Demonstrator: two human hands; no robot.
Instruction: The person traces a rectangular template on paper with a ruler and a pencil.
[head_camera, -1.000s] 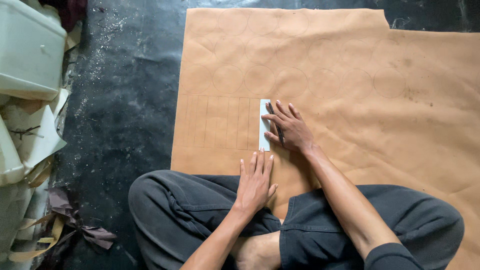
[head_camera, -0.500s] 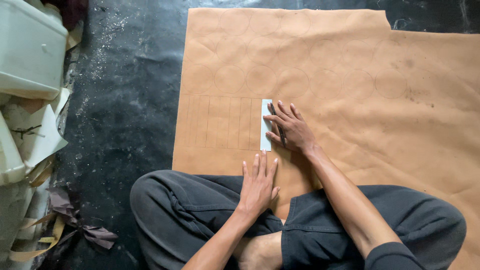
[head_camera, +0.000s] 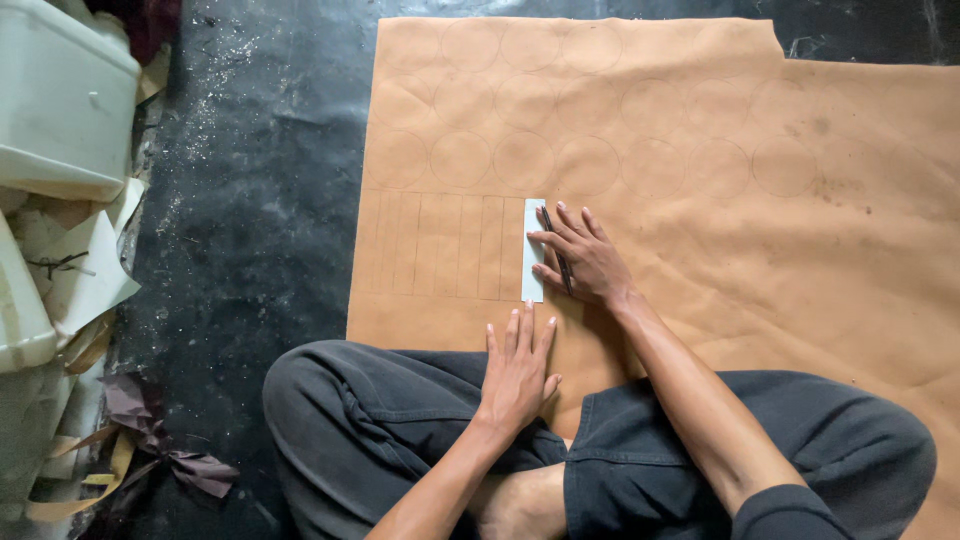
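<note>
Sitting cross-legged on a dark floor (head_camera: 250, 230), the person worked over a large tan sheet (head_camera: 700, 250) spread flat in front of the knees. The right hand (head_camera: 585, 262) lay on the sheet with fingers spread and mostly straight, a thin dark pen (head_camera: 556, 262) tucked between them and lying roughly along the fingers. Its fingertips pressed on the right edge of a small white rectangular template (head_camera: 533, 264) that lay upright on the sheet, just right of a row of narrow pencilled rectangles (head_camera: 440, 246). The left hand (head_camera: 518, 372) rested flat and open, palm down, fingers together and pointing away from the body, on the near edge of the sheet just below the template, holding nothing. Rows of pencilled circles (head_camera: 590, 165) covered the upper part of the sheet, above the rectangles and the template. Dark trousers (head_camera: 380, 420) covered both folded legs, and a bare foot (head_camera: 520, 505) showed between them. At the left edge of the view stood pale plastic containers (head_camera: 60, 100), with scraps of paper and strips (head_camera: 90, 290) lying below them on the floor, well apart from the hands.
</note>
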